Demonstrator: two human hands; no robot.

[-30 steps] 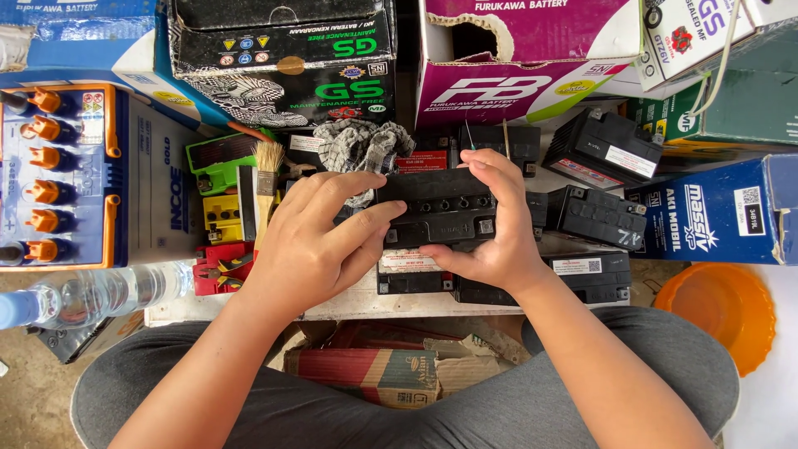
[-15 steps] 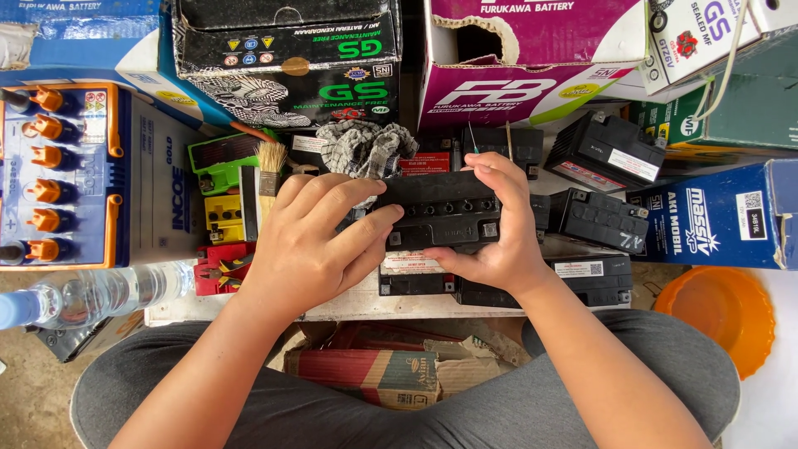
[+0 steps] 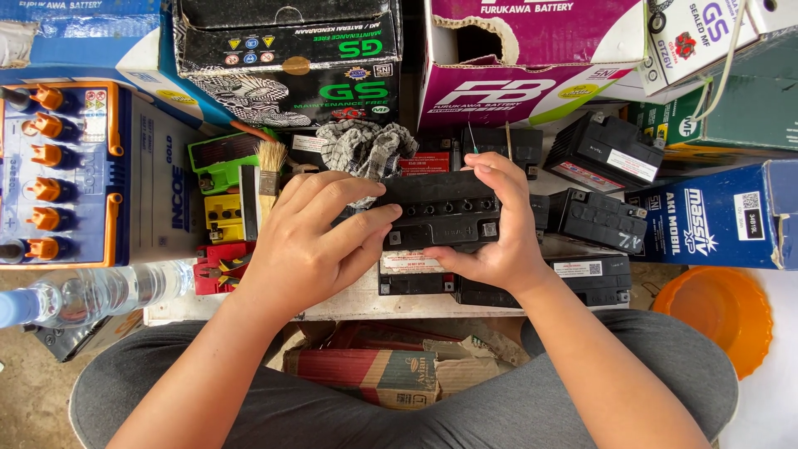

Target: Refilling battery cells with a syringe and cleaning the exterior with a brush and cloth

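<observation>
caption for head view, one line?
Both hands, left and right, grip a small black battery above other batteries.

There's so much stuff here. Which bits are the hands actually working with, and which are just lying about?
In hand:
small black rectangular battery, gripped by left hand and right hand

Lying about:
checked grey rag
wooden-handled paintbrush
clear plastic water bottle
orange plastic bowl
large white battery with orange caps

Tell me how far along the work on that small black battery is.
Done: the small black battery is off the pile, its row of top holes uncovered. In hand: the right hand grips its right end while the left hand rests fingers on its left end. Left: other black batteries lie around, and the paintbrush and checked rag lie unused behind.
</observation>
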